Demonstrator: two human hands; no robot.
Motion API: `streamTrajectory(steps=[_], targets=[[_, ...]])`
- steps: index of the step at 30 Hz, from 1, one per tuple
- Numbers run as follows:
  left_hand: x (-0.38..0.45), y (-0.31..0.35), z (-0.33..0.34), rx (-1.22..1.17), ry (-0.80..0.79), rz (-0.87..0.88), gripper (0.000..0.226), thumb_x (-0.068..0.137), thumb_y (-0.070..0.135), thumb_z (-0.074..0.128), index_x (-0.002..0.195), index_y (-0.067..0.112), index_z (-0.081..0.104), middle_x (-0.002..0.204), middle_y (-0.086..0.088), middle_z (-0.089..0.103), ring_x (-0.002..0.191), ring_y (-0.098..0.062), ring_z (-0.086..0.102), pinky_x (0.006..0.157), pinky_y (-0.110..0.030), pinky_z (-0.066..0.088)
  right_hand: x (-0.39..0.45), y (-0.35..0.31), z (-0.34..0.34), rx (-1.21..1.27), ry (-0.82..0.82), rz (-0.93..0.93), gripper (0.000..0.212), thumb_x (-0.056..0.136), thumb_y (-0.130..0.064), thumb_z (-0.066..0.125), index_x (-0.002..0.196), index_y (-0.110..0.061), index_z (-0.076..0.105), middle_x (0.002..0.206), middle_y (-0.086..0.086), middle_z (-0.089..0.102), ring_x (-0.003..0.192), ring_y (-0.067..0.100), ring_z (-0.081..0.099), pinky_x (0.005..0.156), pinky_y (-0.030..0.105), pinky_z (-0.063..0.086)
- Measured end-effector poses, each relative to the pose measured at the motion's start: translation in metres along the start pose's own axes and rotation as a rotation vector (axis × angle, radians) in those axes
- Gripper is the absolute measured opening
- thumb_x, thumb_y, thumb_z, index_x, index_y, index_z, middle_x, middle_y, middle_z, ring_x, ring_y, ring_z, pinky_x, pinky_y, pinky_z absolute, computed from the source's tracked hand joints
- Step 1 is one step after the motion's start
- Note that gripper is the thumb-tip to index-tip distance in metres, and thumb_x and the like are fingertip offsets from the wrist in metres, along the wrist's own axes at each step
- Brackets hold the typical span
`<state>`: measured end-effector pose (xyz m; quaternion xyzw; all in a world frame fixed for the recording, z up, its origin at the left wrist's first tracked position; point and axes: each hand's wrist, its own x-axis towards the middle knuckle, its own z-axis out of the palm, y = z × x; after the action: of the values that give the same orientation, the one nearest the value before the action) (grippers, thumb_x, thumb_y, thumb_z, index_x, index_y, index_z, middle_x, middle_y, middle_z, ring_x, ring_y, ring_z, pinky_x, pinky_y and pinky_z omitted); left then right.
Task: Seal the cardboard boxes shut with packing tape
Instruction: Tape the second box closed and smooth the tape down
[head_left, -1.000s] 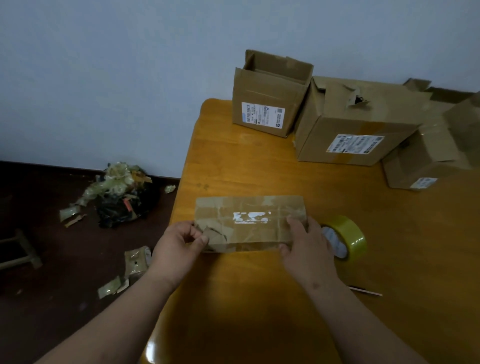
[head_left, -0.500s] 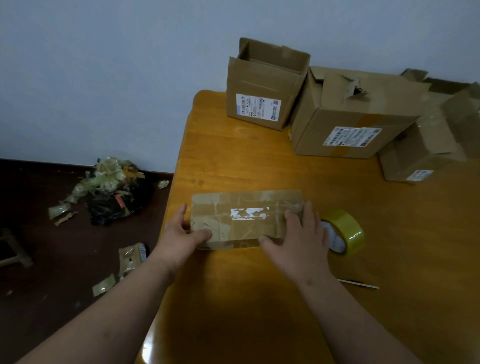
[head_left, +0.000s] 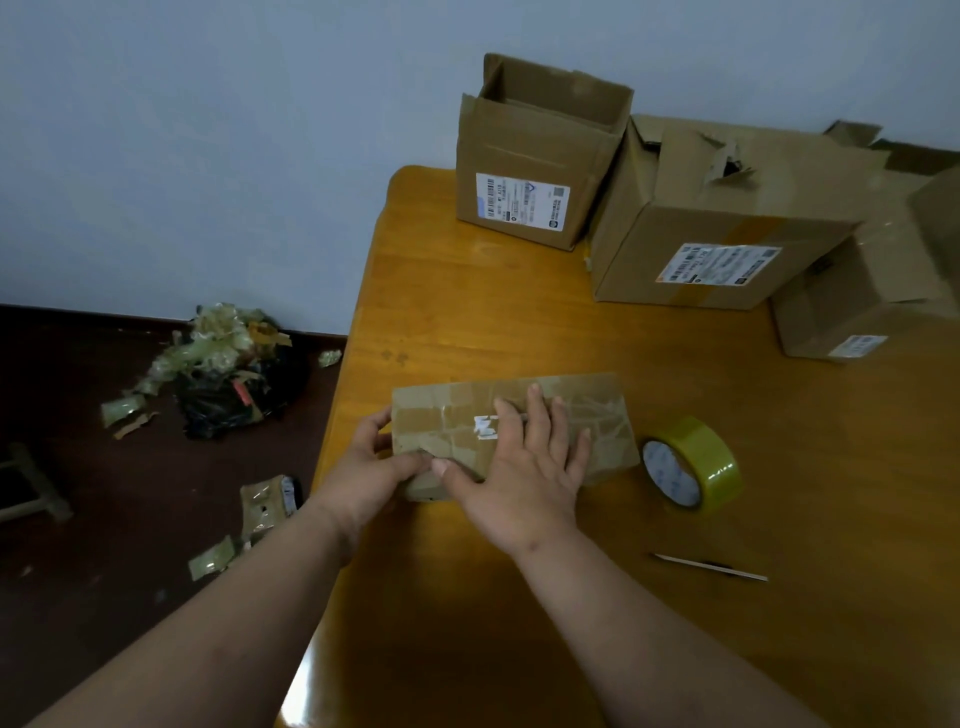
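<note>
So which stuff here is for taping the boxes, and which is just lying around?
For the job: small box, tape roll, open box, big box, right-hand box.
Lying about: thin stick, rubbish pile, floor scraps.

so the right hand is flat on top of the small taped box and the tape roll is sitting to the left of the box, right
Not quite. The right hand does lie flat on top of the small taped box, but the tape roll sits to the right of the box, not the left. The head view shows it standing on its edge on the table, beside the box's right end.
</note>
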<state>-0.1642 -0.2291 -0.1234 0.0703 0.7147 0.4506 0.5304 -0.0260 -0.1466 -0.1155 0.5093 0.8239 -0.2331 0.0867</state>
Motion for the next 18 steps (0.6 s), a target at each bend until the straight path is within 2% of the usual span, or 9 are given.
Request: streamTrajectory(steps=[2, 6, 8, 10, 12, 14, 16, 18], targets=[[0.0, -0.001, 0.0, -0.039, -0.004, -0.024, 0.05, 0.09, 0.021, 0.065, 0.131, 0.042, 0.045, 0.121, 0.007, 0.059, 0.107, -0.019, 0.058, 0.088, -0.041, 0.049, 0.0, -0.001, 0.001, -0.008, 0.007, 0.007, 0.095, 0.08, -0.08, 0.041, 0.154, -0.032, 0.004, 0.16, -0.003, -0.027, 0.144, 0.022, -0.032, 0.113, 0.052, -0.024], [0.002, 0.0, 0.005, -0.038, 0.043, 0.01, 0.051, 0.093, 0.02, 0.066, 0.138, 0.029, 0.043, 0.113, 0.004, 0.06, 0.095, -0.015, 0.062, 0.066, -0.027, 0.048, 0.001, -0.002, 0.0, -0.001, -0.006, -0.007, 0.094, 0.082, -0.077, 0.042, 0.154, -0.032, 0.003, 0.16, -0.002, -0.029, 0.143, 0.023, -0.034, 0.112, 0.052, -0.027], [0.003, 0.002, 0.008, -0.02, 0.054, 0.007, 0.054, 0.094, 0.017, 0.064, 0.141, 0.03, 0.039, 0.109, 0.004, 0.06, 0.093, -0.016, 0.061, 0.065, -0.028, 0.047, 0.0, 0.003, -0.004, 0.042, -0.036, -0.063, 0.087, 0.086, -0.073, 0.043, 0.154, -0.033, 0.006, 0.16, -0.003, -0.028, 0.144, 0.021, -0.033, 0.113, 0.052, -0.025], [0.003, 0.003, 0.007, -0.008, 0.051, 0.006, 0.062, 0.094, 0.018, 0.064, 0.144, 0.039, 0.034, 0.112, 0.005, 0.06, 0.098, -0.019, 0.061, 0.073, -0.034, 0.05, -0.005, 0.015, -0.012, 0.172, 0.004, -0.13, 0.072, 0.092, -0.063, 0.045, 0.152, -0.036, 0.017, 0.163, -0.008, -0.015, 0.147, 0.015, -0.024, 0.117, 0.049, -0.017], [0.002, 0.003, 0.006, 0.014, 0.039, -0.003, 0.068, 0.093, 0.021, 0.065, 0.145, 0.047, 0.031, 0.121, 0.002, 0.06, 0.105, -0.023, 0.061, 0.09, -0.043, 0.051, -0.011, 0.033, -0.021, 0.289, 0.188, -0.113, 0.057, 0.094, -0.05, 0.051, 0.147, -0.037, 0.032, 0.162, -0.009, 0.01, 0.15, 0.015, -0.003, 0.12, 0.049, -0.003], [-0.001, 0.005, 0.012, 0.023, 0.024, 0.001, 0.067, 0.093, 0.022, 0.065, 0.146, 0.046, 0.031, 0.127, 0.001, 0.058, 0.107, -0.023, 0.06, 0.093, -0.042, 0.049, -0.017, 0.058, -0.031, 0.357, 0.444, 0.015, 0.052, 0.091, -0.037, 0.059, 0.14, -0.029, 0.044, 0.153, -0.001, 0.03, 0.146, 0.022, 0.018, 0.118, 0.051, 0.012], [-0.003, 0.006, 0.021, 0.05, 0.035, 0.046, 0.067, 0.094, 0.026, 0.064, 0.149, 0.043, 0.03, 0.134, 0.0, 0.053, 0.11, -0.022, 0.058, 0.095, -0.041, 0.048, -0.021, 0.09, -0.038, 0.39, 0.649, 0.173, 0.057, 0.085, -0.031, 0.059, 0.138, -0.019, 0.044, 0.147, 0.008, 0.038, 0.14, 0.027, 0.028, 0.113, 0.055, 0.023], [-0.002, 0.009, 0.03, 0.123, 0.133, 0.128, 0.069, 0.094, 0.034, 0.062, 0.152, 0.038, 0.025, 0.144, -0.001, 0.045, 0.124, -0.026, 0.05, 0.103, -0.041, 0.041, -0.022, 0.124, -0.046, 0.405, 0.693, 0.32, 0.07, 0.078, -0.024, 0.062, 0.142, -0.014, 0.037, 0.148, 0.014, 0.035, 0.14, 0.034, 0.029, 0.109, 0.058, 0.027]])
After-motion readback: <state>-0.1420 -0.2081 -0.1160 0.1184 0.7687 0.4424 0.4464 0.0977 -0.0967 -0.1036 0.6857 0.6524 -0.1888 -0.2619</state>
